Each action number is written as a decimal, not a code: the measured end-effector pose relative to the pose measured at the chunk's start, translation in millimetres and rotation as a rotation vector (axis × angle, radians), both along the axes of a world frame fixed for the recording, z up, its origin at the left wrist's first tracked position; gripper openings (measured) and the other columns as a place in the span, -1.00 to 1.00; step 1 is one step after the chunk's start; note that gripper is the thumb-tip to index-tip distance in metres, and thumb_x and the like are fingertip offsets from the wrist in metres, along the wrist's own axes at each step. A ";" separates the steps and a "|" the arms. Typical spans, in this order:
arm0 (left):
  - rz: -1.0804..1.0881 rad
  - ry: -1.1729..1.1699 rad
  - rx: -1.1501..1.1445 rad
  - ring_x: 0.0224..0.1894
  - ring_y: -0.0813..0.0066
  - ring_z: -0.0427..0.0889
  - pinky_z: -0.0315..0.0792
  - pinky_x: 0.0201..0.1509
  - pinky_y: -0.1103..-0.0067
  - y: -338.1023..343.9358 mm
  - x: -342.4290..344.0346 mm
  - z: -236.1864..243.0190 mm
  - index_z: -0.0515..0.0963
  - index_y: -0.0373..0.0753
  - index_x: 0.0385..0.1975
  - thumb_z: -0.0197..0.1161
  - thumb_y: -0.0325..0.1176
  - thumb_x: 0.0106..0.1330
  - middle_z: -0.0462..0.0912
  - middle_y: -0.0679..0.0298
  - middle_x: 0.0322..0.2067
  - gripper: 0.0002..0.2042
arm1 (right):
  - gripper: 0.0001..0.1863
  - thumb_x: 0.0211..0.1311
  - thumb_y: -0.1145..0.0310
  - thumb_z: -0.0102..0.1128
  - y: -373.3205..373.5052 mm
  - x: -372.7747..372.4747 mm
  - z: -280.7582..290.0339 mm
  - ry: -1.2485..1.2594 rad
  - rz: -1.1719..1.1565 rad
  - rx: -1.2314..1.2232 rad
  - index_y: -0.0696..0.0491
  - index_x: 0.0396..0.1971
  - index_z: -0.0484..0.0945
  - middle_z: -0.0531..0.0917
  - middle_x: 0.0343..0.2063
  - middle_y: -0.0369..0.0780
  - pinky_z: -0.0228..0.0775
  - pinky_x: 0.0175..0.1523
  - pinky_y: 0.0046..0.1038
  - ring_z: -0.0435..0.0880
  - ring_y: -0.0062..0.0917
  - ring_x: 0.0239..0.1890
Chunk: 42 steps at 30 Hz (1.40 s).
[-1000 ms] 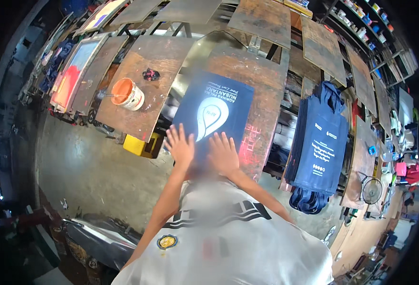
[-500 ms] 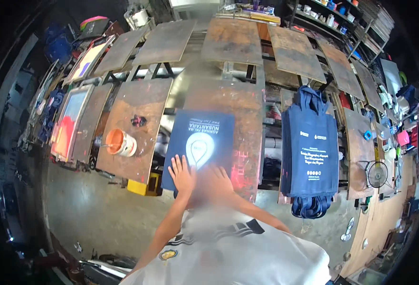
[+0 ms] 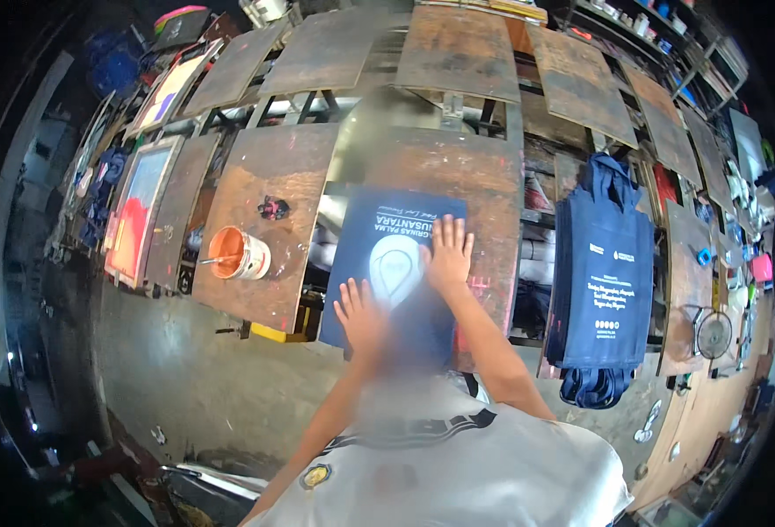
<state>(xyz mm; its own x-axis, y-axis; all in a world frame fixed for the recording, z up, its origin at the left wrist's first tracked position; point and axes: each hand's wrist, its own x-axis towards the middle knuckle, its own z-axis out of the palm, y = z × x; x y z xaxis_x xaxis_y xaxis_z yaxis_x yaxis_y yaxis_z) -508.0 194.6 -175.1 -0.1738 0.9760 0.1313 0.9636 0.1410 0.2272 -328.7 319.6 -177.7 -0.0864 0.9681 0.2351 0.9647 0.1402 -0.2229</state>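
Nearest, we log the light shirt (image 3: 493,465), on the near side of the navy cloth piece (image 3: 361,263), our landmark. The left hand (image 3: 358,323) lies palm down on its near left part, fingers spread and straight. The right hand (image 3: 448,261) lies farther up, over its right edge, fingers extended and slightly apart. We see the cloth beneath both sets of fingers, flat and ungripped; its white drop-shaped print (image 3: 395,266) sits between the hands. A blur hides part of the near edge. The wooden board (image 3: 493,184) supports the cloth and extends to its right and far side. We record a paint-stained bucket (image 3: 256,259) left of the cloth, a stack of navy bags (image 3: 603,281) right of it, and a farther board (image 3: 458,53) beyond it.
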 end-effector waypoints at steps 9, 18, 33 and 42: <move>0.005 -0.065 -0.015 0.51 0.06 -0.04 -0.21 0.50 0.05 -1.8 -5.9 8.0 0.26 -0.23 0.36 0.07 -0.10 0.36 0.11 0.01 0.43 -0.40 | -0.37 0.37 -0.09 -0.06 4.7 -62.8 -16.4 -0.105 0.868 -0.141 -0.14 0.37 0.29 0.18 0.45 -0.27 -0.21 0.52 -0.01 0.00 -0.33 0.52; -0.002 -0.066 -0.014 0.49 0.06 0.02 -0.15 0.49 0.04 1.8 -5.7 17.9 0.27 -0.22 0.35 0.08 -0.09 0.35 0.16 0.03 0.41 -0.40 | -0.28 0.36 -0.08 -0.03 83.3 -73.7 9.6 -0.036 0.115 -0.137 -0.01 0.41 0.20 0.10 0.48 -0.21 -0.26 0.52 0.00 -0.05 -0.27 0.53; 0.023 -0.082 -0.035 0.50 0.05 0.00 -0.17 0.48 0.03 -0.9 -5.9 20.5 0.26 -0.22 0.36 0.08 -0.08 0.34 0.15 0.02 0.41 -0.39 | -0.26 0.36 -0.11 -0.03 47.1 -23.9 3.7 -0.043 0.163 -0.012 -0.01 0.42 0.16 0.09 0.47 -0.17 -0.25 0.47 0.13 -0.07 -0.13 0.52; 0.004 -0.036 -0.043 0.52 0.08 -0.07 -0.23 0.51 0.08 -0.1 -1.1 11.1 0.22 -0.23 0.38 0.02 -0.07 0.38 0.09 0.04 0.44 -0.39 | -0.22 0.39 -0.12 -0.09 25.9 17.4 3.2 0.034 -0.268 -0.138 0.05 0.45 0.10 0.05 0.49 -0.15 -0.35 0.50 0.12 -0.14 -0.13 0.53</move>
